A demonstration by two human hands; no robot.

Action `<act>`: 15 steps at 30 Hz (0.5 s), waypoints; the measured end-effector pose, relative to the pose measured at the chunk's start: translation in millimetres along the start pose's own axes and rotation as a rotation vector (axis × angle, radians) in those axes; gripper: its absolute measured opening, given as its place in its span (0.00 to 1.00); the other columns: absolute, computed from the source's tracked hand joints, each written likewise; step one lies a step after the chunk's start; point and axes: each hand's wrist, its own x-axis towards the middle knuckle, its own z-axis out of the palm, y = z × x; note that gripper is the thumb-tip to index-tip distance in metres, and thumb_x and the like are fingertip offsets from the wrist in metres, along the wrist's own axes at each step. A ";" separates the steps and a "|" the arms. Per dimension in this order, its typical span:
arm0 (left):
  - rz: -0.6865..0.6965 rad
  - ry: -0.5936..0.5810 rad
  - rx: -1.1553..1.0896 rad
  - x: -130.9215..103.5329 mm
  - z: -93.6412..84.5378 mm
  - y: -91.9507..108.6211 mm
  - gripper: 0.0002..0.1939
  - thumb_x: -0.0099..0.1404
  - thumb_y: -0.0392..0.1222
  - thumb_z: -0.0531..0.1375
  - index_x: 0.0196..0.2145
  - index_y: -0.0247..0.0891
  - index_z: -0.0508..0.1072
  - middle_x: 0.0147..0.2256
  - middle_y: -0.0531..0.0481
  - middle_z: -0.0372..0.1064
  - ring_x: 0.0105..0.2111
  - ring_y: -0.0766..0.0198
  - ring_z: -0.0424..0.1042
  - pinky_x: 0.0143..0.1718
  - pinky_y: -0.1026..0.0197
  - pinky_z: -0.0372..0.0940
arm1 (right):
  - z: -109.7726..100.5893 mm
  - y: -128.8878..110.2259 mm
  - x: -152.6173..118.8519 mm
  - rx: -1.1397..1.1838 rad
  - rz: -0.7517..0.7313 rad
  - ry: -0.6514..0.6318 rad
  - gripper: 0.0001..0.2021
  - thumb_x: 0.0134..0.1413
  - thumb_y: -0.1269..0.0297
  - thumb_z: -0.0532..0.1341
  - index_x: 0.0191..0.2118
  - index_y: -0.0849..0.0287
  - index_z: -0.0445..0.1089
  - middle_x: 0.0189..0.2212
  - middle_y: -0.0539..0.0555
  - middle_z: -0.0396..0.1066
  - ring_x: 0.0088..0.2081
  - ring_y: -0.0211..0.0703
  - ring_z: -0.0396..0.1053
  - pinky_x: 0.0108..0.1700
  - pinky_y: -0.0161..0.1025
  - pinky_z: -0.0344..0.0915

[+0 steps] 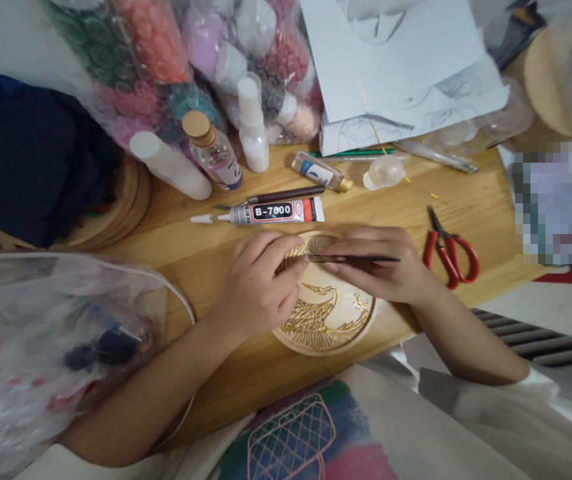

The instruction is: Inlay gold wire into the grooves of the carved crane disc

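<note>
A round wooden plaque point(327, 341) lies on the wooden table, with a crane design in gold wire point(323, 310) on its face. My right hand point(383, 267) grips dark tweezers point(366, 258), whose tip points left over the plaque's upper part. Over the plaque's left side rests my left hand point(266, 283), thumb and forefinger pressed together near that tip; anything between them is too small to name. Just above the hands lie a B-7000 glue tube point(279, 211) and a dark-handled craft knife point(286, 195).
Red-handled pliers point(450, 253) lie at the right. Behind stand a cork-topped bottle point(216, 153) and a white spray bottle point(253, 127), near a small label bottle point(321, 171). A plastic bag point(66, 360) and white cable point(179, 290) are at left. Papers point(401, 60) sit at the back.
</note>
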 end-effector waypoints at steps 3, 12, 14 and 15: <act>-0.008 0.010 0.000 -0.5 0.8 0.1 0.11 0.61 0.31 0.57 0.40 0.35 0.77 0.47 0.40 0.75 0.46 0.50 0.70 0.44 0.46 0.67 | -0.7 -0.3 -0.1 -0.007 0.006 -0.004 0.08 0.60 0.69 0.64 0.44 0.61 0.77 0.33 0.56 0.79 0.31 0.38 0.76 0.33 0.34 0.71; 0.000 0.001 -0.017 0.0 0.1 0.1 0.12 0.62 0.31 0.57 0.41 0.35 0.77 0.47 0.39 0.75 0.46 0.50 0.71 0.44 0.45 0.68 | -0.9 -0.3 -0.7 0.013 0.003 0.011 0.07 0.59 0.69 0.65 0.43 0.60 0.77 0.30 0.54 0.78 0.29 0.37 0.74 0.30 0.33 0.69; 0.000 0.002 -0.019 0.8 -0.2 0.4 0.12 0.61 0.30 0.57 0.41 0.34 0.77 0.47 0.38 0.75 0.46 0.49 0.71 0.44 0.45 0.69 | -0.8 -0.8 -1.0 0.029 0.008 0.040 0.07 0.59 0.70 0.65 0.42 0.60 0.77 0.30 0.53 0.77 0.28 0.36 0.74 0.29 0.33 0.68; -0.001 0.002 -0.020 1.1 -0.3 0.5 0.12 0.61 0.30 0.57 0.41 0.34 0.77 0.47 0.38 0.75 0.46 0.49 0.71 0.45 0.44 0.69 | -1.0 -1.4 -1.1 0.039 0.011 0.060 0.07 0.58 0.70 0.65 0.42 0.60 0.77 0.31 0.53 0.78 0.28 0.35 0.73 0.29 0.32 0.68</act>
